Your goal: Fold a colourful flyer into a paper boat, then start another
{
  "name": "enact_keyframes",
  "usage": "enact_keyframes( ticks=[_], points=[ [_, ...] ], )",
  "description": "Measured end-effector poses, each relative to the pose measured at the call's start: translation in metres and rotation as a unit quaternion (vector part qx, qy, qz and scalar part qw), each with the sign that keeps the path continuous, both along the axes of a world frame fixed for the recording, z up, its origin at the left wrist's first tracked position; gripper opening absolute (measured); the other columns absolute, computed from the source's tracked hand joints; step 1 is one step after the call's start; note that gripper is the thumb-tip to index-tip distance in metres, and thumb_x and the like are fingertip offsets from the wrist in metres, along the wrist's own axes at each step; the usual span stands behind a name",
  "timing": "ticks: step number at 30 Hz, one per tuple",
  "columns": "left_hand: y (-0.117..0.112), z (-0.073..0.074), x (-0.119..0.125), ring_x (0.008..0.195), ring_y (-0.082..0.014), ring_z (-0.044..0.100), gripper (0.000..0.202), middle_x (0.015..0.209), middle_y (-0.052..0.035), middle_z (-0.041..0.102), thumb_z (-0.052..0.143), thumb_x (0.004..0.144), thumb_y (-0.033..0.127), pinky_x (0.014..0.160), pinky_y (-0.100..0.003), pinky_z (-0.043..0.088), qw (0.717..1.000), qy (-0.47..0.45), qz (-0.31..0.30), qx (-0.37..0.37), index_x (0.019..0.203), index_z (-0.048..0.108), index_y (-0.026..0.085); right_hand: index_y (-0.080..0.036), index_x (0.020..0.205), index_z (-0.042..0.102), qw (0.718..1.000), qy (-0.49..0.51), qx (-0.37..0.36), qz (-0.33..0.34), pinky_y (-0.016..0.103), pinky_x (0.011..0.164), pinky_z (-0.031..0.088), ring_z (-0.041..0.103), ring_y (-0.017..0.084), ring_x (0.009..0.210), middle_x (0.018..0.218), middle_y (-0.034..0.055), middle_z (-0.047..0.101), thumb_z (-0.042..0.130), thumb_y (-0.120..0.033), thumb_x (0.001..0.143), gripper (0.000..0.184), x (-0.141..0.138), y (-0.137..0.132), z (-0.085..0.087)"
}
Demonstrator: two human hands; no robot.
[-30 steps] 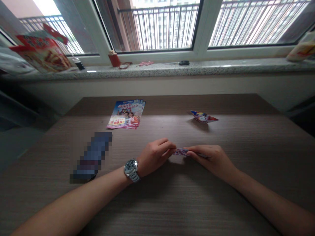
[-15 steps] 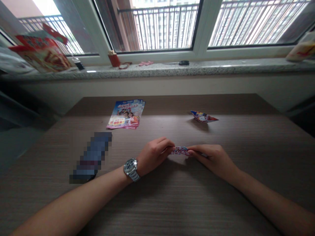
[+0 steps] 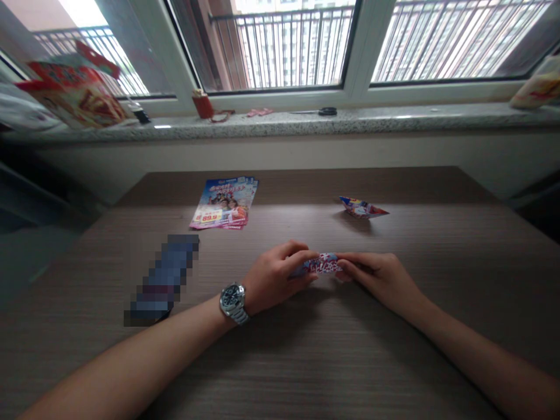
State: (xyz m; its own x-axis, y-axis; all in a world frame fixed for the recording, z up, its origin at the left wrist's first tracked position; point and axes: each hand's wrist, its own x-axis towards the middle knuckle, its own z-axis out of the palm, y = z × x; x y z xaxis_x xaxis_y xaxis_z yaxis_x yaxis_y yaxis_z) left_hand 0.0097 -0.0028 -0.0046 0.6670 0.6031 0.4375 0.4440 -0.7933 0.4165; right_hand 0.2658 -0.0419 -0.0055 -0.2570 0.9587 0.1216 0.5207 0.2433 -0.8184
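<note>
Between my two hands, a folded strip of glossy printed paper in pink, white and blue is pinched by the fingers of both. My left hand grips its left end, and my right hand grips its right end. The strip sits just above the wooden table. Its lower side and ends are partly hidden by my fingers. A steel wristwatch is on my left wrist.
A small folded paper boat and a stack of printed flyers lie farther along the table. A pixelated, blurred object lies to the left. Beyond the table's far edge runs a granite windowsill holding scissors and packets.
The folded paper has opened wider and shows more of its printed face. Both hands have shifted slightly, with their fingers spread along it.
</note>
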Motion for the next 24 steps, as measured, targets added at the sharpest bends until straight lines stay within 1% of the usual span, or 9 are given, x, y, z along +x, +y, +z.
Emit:
enact_keyframes(
  ticks=[2, 3, 6, 10, 14, 17, 19, 21, 24],
  points=[
    [0.0001, 0.0004, -0.0004, 0.1, -0.0206, 0.065, 0.04, 0.12, -0.0079, 0.062, 0.069, 0.091, 0.038, 0.085, -0.033, 0.056, 1.0, 0.015, 0.003, 0.007, 0.128, 0.06, 0.023, -0.023, 0.114, 0.075, 1.0, 0.006, -0.007, -0.006, 0.025, 0.067, 0.06, 0.077, 0.019, 0.076, 0.094, 0.0014, 0.081, 0.06, -0.033, 0.096, 0.026, 0.0003, 0.0005, -0.0001],
    [0.0004, 0.0003, -0.0005, 0.1, -0.0209, 0.065, 0.042, 0.12, -0.0079, 0.062, 0.07, 0.091, 0.037, 0.085, -0.034, 0.056, 1.0, 0.021, 0.002, 0.008, 0.129, 0.059, 0.023, -0.022, 0.115, 0.075, 1.0, 0.01, -0.008, -0.008, 0.026, 0.068, 0.061, 0.077, 0.019, 0.076, 0.095, 0.0015, 0.081, 0.06, -0.033, 0.095, 0.027, 0.0003, 0.0007, 0.0],
    [0.0018, -0.0002, 0.0, 0.1, -0.0202, 0.065, 0.037, 0.119, -0.0074, 0.063, 0.066, 0.093, 0.031, 0.086, -0.033, 0.056, 1.0, 0.026, 0.002, 0.011, 0.128, 0.06, 0.022, -0.021, 0.115, 0.075, 1.0, 0.02, -0.015, -0.01, 0.026, 0.069, 0.061, 0.077, 0.019, 0.076, 0.097, 0.0021, 0.081, 0.061, -0.031, 0.095, 0.027, -0.0005, 0.0012, 0.0007],
    [0.0025, -0.0001, 0.0013, 0.097, -0.0194, 0.065, 0.03, 0.114, -0.0072, 0.066, 0.062, 0.096, 0.03, 0.084, -0.032, 0.055, 1.0, 0.027, 0.005, 0.015, 0.124, 0.062, 0.021, -0.02, 0.114, 0.075, 0.999, 0.023, -0.019, -0.013, 0.027, 0.068, 0.061, 0.077, 0.02, 0.078, 0.099, 0.0033, 0.081, 0.06, -0.032, 0.095, 0.028, -0.0013, 0.0011, 0.0006],
    [0.0026, -0.0003, 0.0019, 0.097, -0.019, 0.066, 0.026, 0.111, -0.0065, 0.068, 0.062, 0.096, 0.029, 0.085, -0.031, 0.054, 1.0, 0.025, 0.005, 0.013, 0.121, 0.064, 0.02, -0.02, 0.115, 0.075, 1.0, 0.012, -0.011, -0.009, 0.03, 0.073, 0.061, 0.077, 0.023, 0.087, 0.102, 0.0049, 0.08, 0.057, -0.035, 0.097, 0.029, -0.0007, 0.0009, -0.0007],
    [0.0036, -0.0013, 0.0017, 0.097, -0.0188, 0.066, 0.022, 0.109, -0.0058, 0.07, 0.061, 0.097, 0.028, 0.085, -0.031, 0.054, 1.0, 0.026, -0.001, 0.009, 0.117, 0.066, 0.019, -0.021, 0.115, 0.075, 1.0, -0.015, 0.02, -0.009, 0.032, 0.08, 0.06, 0.075, 0.023, 0.094, 0.106, 0.0058, 0.079, 0.056, -0.035, 0.098, 0.029, -0.0001, 0.0004, -0.0009],
    [0.0043, -0.002, 0.0014, 0.096, -0.0182, 0.066, 0.02, 0.107, -0.0055, 0.07, 0.059, 0.098, 0.028, 0.084, -0.03, 0.054, 1.0, 0.027, -0.006, 0.004, 0.114, 0.066, 0.019, -0.022, 0.118, 0.073, 0.998, -0.028, 0.049, -0.004, 0.033, 0.082, 0.059, 0.074, 0.023, 0.096, 0.11, 0.0065, 0.078, 0.056, -0.034, 0.098, 0.028, -0.0002, -0.0003, -0.0004],
    [0.0045, -0.0023, 0.0012, 0.095, -0.0175, 0.067, 0.019, 0.106, -0.0052, 0.071, 0.057, 0.1, 0.028, 0.084, -0.029, 0.053, 1.0, 0.024, -0.008, -0.004, 0.114, 0.067, 0.019, -0.023, 0.123, 0.069, 0.996, -0.033, 0.086, 0.014, 0.032, 0.083, 0.059, 0.073, 0.022, 0.098, 0.112, 0.0071, 0.076, 0.059, -0.033, 0.097, 0.03, -0.0009, -0.0011, 0.0],
    [0.004, -0.0024, 0.0011, 0.094, -0.0168, 0.067, 0.02, 0.106, -0.0048, 0.071, 0.056, 0.1, 0.027, 0.083, -0.028, 0.053, 1.0, 0.022, -0.006, -0.021, 0.115, 0.066, 0.019, -0.023, 0.128, 0.065, 0.987, -0.042, 0.151, 0.043, 0.033, 0.09, 0.057, 0.07, 0.022, 0.104, 0.116, 0.0084, 0.073, 0.066, -0.03, 0.093, 0.036, -0.0029, -0.0017, -0.0012]
  ],
)
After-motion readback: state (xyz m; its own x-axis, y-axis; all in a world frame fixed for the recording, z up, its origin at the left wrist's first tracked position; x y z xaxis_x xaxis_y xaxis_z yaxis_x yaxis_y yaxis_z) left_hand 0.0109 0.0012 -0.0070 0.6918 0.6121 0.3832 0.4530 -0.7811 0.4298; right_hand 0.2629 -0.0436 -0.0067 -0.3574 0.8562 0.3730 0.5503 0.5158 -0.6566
